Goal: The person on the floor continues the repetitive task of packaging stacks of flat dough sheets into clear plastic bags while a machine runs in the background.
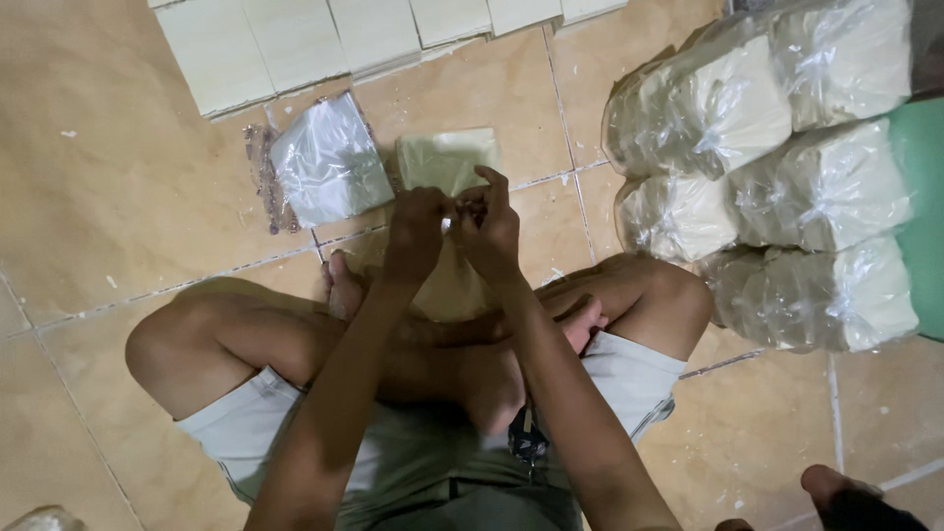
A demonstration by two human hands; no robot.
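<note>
Seated cross-legged on the tiled floor [118, 177], I hold both hands together above my shins. My left hand [418, 231] and right hand [489, 226] meet at the fingertips, fingers [489, 177] pinched together on the near edge of a clear bag of pale squares [447, 159] that lies on the floor just beyond my hands. Beside it, to the left, lies a flat pile of empty clear bags [329, 157]. Farther off, a row of pale squares [295, 39] lines the floor. To my right, filled bags [777, 177] are stacked in a heap, touching one another, near my right knee.
</note>
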